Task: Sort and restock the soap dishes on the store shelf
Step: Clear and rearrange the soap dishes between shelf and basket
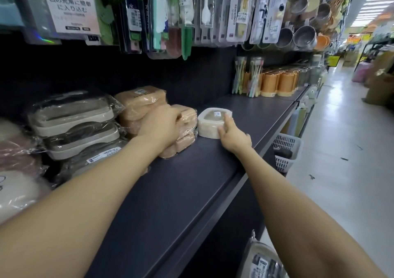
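On the dark shelf (191, 182) stands a stack of tan wrapped soap dishes (187, 128); my left hand (160, 126) grips its front side, fingers curled over the top dish. Behind it sits a taller tan stack (138, 105). To the right lies a single cream soap dish with a brown inset (211, 121). My right hand (232, 135) touches its near right corner, index finger stretched along the rim. Grey-and-cream wrapped dishes (74, 124) are stacked at the left.
Pink and white wrapped items (15, 171) lie far left. Packaged brushes (170, 11) hang above the shelf. Orange cups and toothbrush packs (275, 81) stand at the shelf's far end. A white basket (285, 150) sits below the edge, with the aisle floor to the right.
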`<state>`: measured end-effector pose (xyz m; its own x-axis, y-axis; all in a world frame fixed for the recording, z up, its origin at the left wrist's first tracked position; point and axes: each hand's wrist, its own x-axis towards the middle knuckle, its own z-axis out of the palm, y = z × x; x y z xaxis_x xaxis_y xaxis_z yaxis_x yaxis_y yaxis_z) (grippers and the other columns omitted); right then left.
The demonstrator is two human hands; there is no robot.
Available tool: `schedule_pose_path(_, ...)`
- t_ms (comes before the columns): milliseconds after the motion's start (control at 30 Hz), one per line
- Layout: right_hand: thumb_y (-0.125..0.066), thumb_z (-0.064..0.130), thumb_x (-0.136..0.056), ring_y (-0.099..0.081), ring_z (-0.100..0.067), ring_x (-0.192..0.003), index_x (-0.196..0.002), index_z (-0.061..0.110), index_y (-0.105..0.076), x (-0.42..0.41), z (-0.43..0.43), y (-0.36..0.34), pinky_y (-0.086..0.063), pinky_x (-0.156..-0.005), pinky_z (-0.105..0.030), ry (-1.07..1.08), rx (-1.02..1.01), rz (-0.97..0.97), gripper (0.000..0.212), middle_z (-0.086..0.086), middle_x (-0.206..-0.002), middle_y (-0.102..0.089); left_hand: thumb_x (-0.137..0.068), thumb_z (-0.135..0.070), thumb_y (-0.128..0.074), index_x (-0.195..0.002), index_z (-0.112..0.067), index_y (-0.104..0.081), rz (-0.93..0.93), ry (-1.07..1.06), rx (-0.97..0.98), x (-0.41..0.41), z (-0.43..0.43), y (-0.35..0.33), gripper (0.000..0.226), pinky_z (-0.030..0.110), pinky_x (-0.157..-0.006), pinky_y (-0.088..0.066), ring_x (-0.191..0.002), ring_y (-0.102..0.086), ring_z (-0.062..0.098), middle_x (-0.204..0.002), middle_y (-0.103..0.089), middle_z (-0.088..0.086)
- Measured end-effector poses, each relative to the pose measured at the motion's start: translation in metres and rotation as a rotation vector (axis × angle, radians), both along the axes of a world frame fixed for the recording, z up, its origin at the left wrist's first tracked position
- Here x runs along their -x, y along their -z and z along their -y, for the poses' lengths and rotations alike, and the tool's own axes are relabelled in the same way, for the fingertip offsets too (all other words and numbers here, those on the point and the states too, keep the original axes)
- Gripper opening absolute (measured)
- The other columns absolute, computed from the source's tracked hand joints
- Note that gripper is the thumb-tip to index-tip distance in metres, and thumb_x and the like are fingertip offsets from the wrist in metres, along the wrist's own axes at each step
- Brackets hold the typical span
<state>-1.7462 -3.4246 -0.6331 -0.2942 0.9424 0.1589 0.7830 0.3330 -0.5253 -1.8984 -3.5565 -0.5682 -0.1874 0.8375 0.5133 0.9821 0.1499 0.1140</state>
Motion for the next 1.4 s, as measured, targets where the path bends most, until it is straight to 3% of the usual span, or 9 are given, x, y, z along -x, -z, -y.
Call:
schedule_pose_path(100, -0.028, 0.034, -0.103, -0.052, -0.031, -0.122, -0.152, 0.040, -0.008, -0.002, -0.001, -0.001, -0.020, -0.115, -0.044, 0.036, -0.014, -0.039, 0.054, -0.006, -0.130, -0.060, -0.088, -0.007, -0.054, -0.104, -0.006, -0.066, 0.028, 0.004, -0.004, 0.002, 0.008, 0.001, 0.020, 0.038, -0.079, -0.046, -0.100, -0.057, 0.030, -0.107, -0.063, 0.011)
schedule_pose_path(267, -0.030, 0.040, -0.102, -0.051, -0.034, -0.119, -0.154, 0.035, -0.010, -0.008, 0.004, 0.002, -0.036, -0.105, -0.045, 0.035, -0.057, -0.136, 0.056, -0.008, -0.135, -0.054, -0.093, -0.012, -0.051, -0.108, -0.003, -0.064, 0.042, 0.041, 0.023, 0.003, 0.015, 0.001, 0.022, 0.040, -0.085, -0.045, -0.104, -0.056, 0.030, -0.112, -0.063, 0.011)
schedule_pose_path(500, -0.036, 0.044, -0.101, -0.046, -0.033, -0.126, -0.154, 0.035, -0.010, -0.021, 0.035, 0.002, -0.035, -0.107, -0.044, -0.005, 0.029, -0.185, 0.060, -0.006, -0.136, -0.052, -0.093, -0.019, -0.053, -0.122, -0.008, -0.062, 0.041, 0.106, 0.010, -0.008, 0.042, 0.002, 0.032, 0.040, -0.094, -0.042, -0.115, -0.051, 0.032, -0.124, -0.057, 0.012)
schedule_pose_path(700, -0.052, 0.032, -0.098, -0.040, -0.019, -0.134, -0.147, 0.020, -0.037, -0.087, 0.140, 0.012, -0.033, -0.103, -0.028, -0.074, -0.116, -0.325, 0.053, -0.001, -0.147, -0.044, -0.089, -0.013, -0.058, -0.115, -0.005, -0.065, 0.069, 0.202, 0.013, -0.050, 0.109, 0.019, 0.028, 0.039, -0.086, -0.042, -0.106, -0.054, 0.036, -0.114, -0.060, 0.016)
schedule_pose_path(900, -0.060, 0.040, -0.092, -0.050, -0.021, -0.123, -0.137, 0.022, -0.049, -0.200, 0.254, 0.072, -0.036, -0.094, -0.029, 0.000, 0.072, -0.075, 0.050, -0.001, -0.137, -0.053, -0.081, -0.005, -0.069, -0.100, -0.006, -0.071, 0.069, 0.360, -0.044, -0.111, 0.207, 0.081, 0.019, 0.027, -0.085, -0.039, -0.093, -0.058, 0.026, -0.096, -0.065, 0.007)
schedule_pose_path(1033, -0.063, 0.051, -0.087, -0.045, -0.023, -0.127, -0.140, 0.025, -0.045, -0.252, 0.326, 0.118, -0.037, -0.099, -0.033, -0.001, 0.223, 0.174, 0.062, -0.002, -0.139, -0.049, -0.084, -0.016, -0.069, -0.104, -0.009, -0.070, 0.249, 0.310, 0.099, -0.149, 0.268, 0.148, 0.021, 0.025, -0.081, -0.040, -0.088, -0.058, 0.026, -0.091, -0.063, 0.004)
schedule_pose_path(1233, -0.065, 0.058, -0.081, -0.036, -0.024, -0.135, -0.146, 0.029, -0.034, -0.303, 0.391, 0.172, -0.035, -0.107, -0.035, -0.004, 0.368, 0.375, 0.077, -0.001, -0.149, -0.040, -0.082, -0.049, -0.065, -0.124, -0.016, -0.061, 0.651, 0.077, 0.575, -0.187, 0.339, 0.239, 0.053, 0.026, -0.089, -0.040, -0.108, -0.052, 0.020, -0.116, -0.058, 0.006)
schedule_pose_path(1333, -0.066, 0.058, -0.079, -0.024, -0.026, -0.142, -0.146, 0.027, -0.035, -0.312, 0.405, 0.187, -0.024, -0.114, -0.034, -0.079, 0.349, 0.438, 0.081, -0.003, -0.151, -0.037, -0.078, -0.054, -0.068, -0.135, -0.018, -0.050, 0.734, 0.032, 0.757, -0.203, 0.365, 0.269, 0.070, 0.027, -0.097, -0.041, -0.117, -0.050, 0.022, -0.128, -0.053, 0.008)
schedule_pose_path(1400, -0.068, 0.060, -0.077, -0.029, -0.030, -0.140, -0.145, 0.024, -0.039, -0.315, 0.404, 0.188, -0.026, -0.113, -0.036, -0.083, 0.267, 0.475, 0.082, -0.006, -0.149, -0.039, -0.074, -0.059, -0.070, -0.140, -0.020, -0.042, 0.774, -0.014, 0.832, -0.208, 0.374, 0.281, 0.081, 0.031, -0.100, -0.042, -0.120, -0.049, 0.024, -0.133, -0.050, 0.009)
